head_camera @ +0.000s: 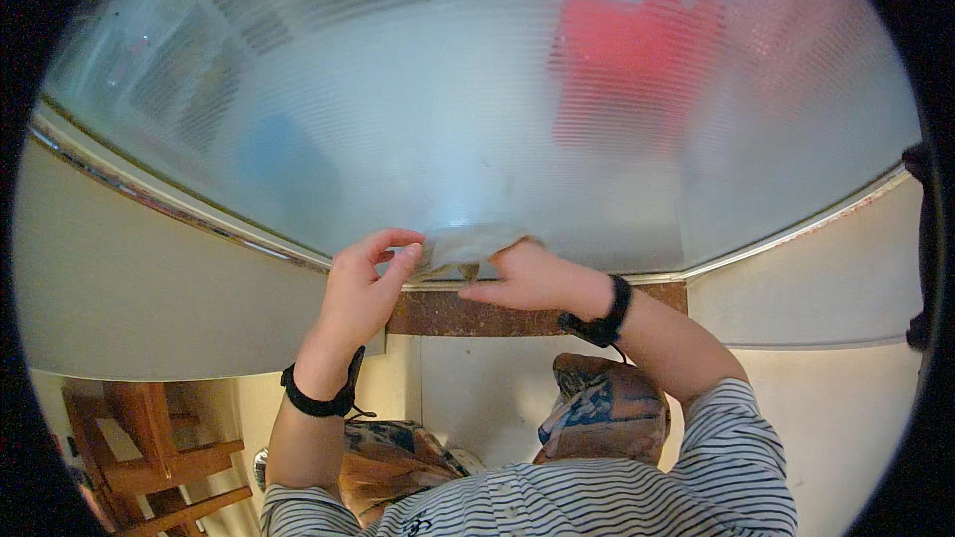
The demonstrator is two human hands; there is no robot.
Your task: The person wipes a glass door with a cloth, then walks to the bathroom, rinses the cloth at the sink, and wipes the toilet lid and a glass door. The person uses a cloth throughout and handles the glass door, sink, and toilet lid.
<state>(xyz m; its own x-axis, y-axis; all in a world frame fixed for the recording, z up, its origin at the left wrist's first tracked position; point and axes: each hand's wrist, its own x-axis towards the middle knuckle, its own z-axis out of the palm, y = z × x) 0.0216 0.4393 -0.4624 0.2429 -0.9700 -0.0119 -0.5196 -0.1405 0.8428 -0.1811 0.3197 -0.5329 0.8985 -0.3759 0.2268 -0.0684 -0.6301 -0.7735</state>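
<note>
A thin, pale greyish-beige cloth (464, 245) is stretched between my two hands, low against a ribbed translucent glass pane (448, 127). My left hand (359, 285) pinches its left edge between thumb and forefinger. From the other side, my right hand (543, 277) holds the cloth's right end, with some fingers hidden in its folds and the thumb pointing left beneath it. Part of the cloth hangs in a small loose fold between the hands. Both wrists wear black bands.
Behind the glass, a red object (634, 52) and a blue shape (280, 153) show blurred. Below the pane run a light frame (224, 227) and a brown speckled sill (462, 313). Brown wooden furniture (157, 447) stands at lower left. My knees in patterned trousers (612, 418) are below.
</note>
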